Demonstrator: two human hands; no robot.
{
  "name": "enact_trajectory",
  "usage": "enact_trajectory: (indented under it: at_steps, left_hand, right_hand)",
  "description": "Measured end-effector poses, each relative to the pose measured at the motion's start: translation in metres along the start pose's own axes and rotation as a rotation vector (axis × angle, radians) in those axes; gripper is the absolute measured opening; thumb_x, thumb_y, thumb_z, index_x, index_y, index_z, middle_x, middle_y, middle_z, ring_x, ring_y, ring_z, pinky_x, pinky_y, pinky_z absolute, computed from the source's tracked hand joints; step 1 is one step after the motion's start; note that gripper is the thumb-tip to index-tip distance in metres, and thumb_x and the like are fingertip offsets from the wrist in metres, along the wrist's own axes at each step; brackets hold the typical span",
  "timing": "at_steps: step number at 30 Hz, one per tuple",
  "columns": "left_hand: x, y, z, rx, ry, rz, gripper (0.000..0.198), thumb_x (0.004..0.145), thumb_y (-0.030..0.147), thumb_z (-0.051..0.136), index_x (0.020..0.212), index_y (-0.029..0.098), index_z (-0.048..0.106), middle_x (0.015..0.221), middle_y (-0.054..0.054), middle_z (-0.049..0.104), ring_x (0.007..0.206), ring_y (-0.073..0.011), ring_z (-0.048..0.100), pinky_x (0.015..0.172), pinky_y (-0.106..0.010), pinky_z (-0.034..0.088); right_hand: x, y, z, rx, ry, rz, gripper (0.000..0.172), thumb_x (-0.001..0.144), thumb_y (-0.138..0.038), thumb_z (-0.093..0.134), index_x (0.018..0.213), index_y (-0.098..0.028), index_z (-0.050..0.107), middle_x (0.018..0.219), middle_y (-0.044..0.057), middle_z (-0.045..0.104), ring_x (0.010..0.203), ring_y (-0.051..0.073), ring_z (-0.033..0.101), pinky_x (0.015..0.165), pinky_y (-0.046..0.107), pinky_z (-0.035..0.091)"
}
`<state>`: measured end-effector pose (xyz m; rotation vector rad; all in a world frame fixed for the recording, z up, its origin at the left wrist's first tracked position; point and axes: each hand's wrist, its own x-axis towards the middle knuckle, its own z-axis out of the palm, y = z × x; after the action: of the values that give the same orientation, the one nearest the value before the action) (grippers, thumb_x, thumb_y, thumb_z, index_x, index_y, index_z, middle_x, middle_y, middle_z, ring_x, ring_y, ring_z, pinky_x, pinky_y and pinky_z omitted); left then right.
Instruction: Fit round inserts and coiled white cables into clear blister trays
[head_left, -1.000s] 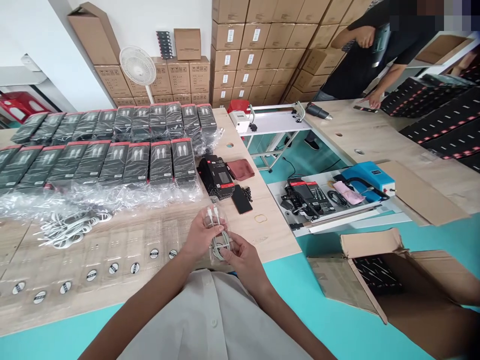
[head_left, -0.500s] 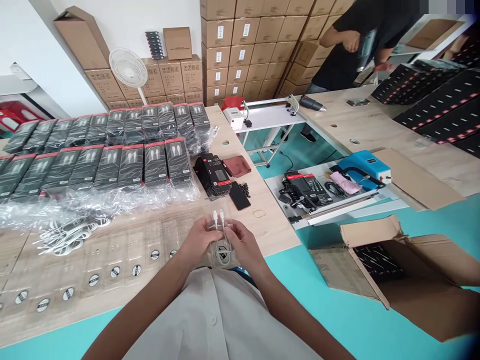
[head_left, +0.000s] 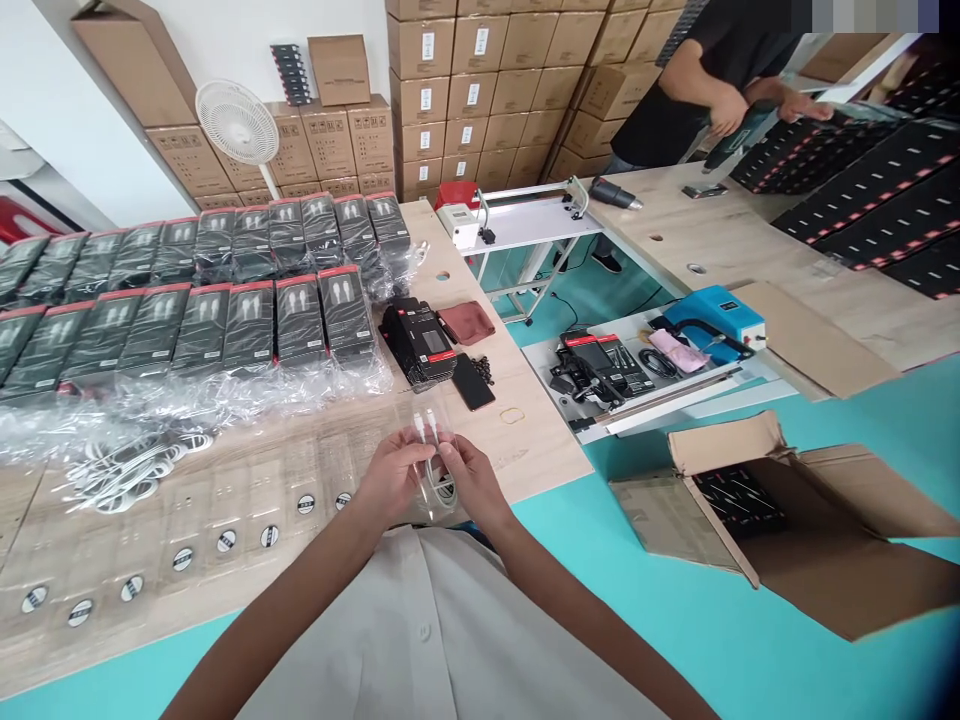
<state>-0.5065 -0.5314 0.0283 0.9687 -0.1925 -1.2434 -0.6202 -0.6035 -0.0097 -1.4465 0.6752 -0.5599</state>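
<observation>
So the wooden table (head_left: 544,455) is filling a big part of the view, and two long rows of plastic-wrapped black boxes (head_left: 250,325) are sitting along its far left stretch. Closer in, a line of clear plastic trays (head_left: 247,470) is lying flat on the wood, with a messy pile of white cables (head_left: 124,468) sprawling just beyond them. A short stack of flat black boxes (head_left: 420,345) is sitting a little past the hands. As for those, the left hand (head_left: 391,472) and the right hand (head_left: 472,482) are meeting near the table's near edge, neither one free. A clear plastic piece (head_left: 444,408) is showing behind them; can't really tell how much of it the fingers are gripping. Both are pinching one coiled white cable (head_left: 447,491) from opposite sides, so it's lying right between them and touching each, neither being nearer. Its long axis is running away from the person's body and leaning a bit left at the far end, the rounded loop sitting at the near end beside the right hand. Tiniest bit: two white plugs (head_left: 419,425) are poking out past the thumbs, side by side, pointing away from the body.
</observation>
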Motion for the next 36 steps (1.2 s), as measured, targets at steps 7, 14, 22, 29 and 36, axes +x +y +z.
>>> enact_trajectory:
  at_steps: [7, 14, 22, 29, 36]
  left_hand:
    - [0.008, 0.006, -0.006, -0.061, -0.073, -0.011, 0.03, 0.066, 0.014, 0.075, 0.095, 0.017, 0.066, 0.096, -0.007, 0.074, 0.093, -0.0229, 0.069, 0.083, -0.036, 0.052]
    - [0.01, -0.001, -0.004, -0.041, -0.062, -0.005, 0.038, 0.064, 0.015, 0.078, 0.099, 0.017, 0.063, 0.096, -0.008, 0.074, 0.084, -0.0225, 0.07, 0.079, -0.037, 0.052]
    - [0.013, -0.011, -0.001, 0.056, 0.074, 0.08, 0.053, 0.056, 0.012, 0.082, 0.105, 0.018, 0.06, 0.085, -0.006, 0.074, 0.081, -0.0208, 0.069, 0.079, -0.034, 0.051]
    - [0.025, -0.027, -0.029, 0.144, 0.216, -0.093, 0.076, 0.06, 0.018, 0.085, 0.128, 0.025, 0.051, 0.126, -0.014, 0.063, 0.114, -0.0249, 0.061, 0.091, -0.036, 0.049]
    - [-0.017, -0.027, -0.108, 0.192, 0.492, 0.004, 0.03, 0.064, 0.034, 0.083, 0.085, 0.016, 0.071, 0.099, -0.01, 0.069, 0.097, -0.0232, 0.066, 0.081, -0.032, 0.053]
  right_hand:
    - [-0.017, -0.011, -0.021, 0.28, -0.265, 0.201, 0.06, 0.076, -0.045, 0.072, 0.13, -0.024, 0.055, 0.101, 0.004, 0.067, 0.08, 0.018, 0.063, 0.069, 0.031, 0.052]
    - [-0.022, -0.011, -0.016, 0.284, -0.1, 0.309, 0.058, 0.07, -0.041, 0.077, 0.121, -0.02, 0.06, 0.076, -0.001, 0.065, 0.068, 0.016, 0.061, 0.065, 0.033, 0.056]
    - [-0.024, -0.006, -0.012, 0.255, -0.071, 0.294, 0.06, 0.073, -0.043, 0.074, 0.126, -0.021, 0.055, 0.075, -0.001, 0.063, 0.068, 0.015, 0.059, 0.064, 0.032, 0.055]
    - [-0.007, 0.055, -0.054, 0.021, 0.159, 0.292, 0.059, 0.076, -0.047, 0.063, 0.125, -0.015, 0.056, 0.078, 0.002, 0.064, 0.068, 0.017, 0.06, 0.062, 0.031, 0.051]
    - [0.02, 0.111, -0.09, -0.522, 0.209, 0.329, 0.045, 0.079, -0.039, 0.055, 0.117, -0.017, 0.064, 0.085, 0.006, 0.072, 0.083, 0.023, 0.066, 0.079, 0.034, 0.049]
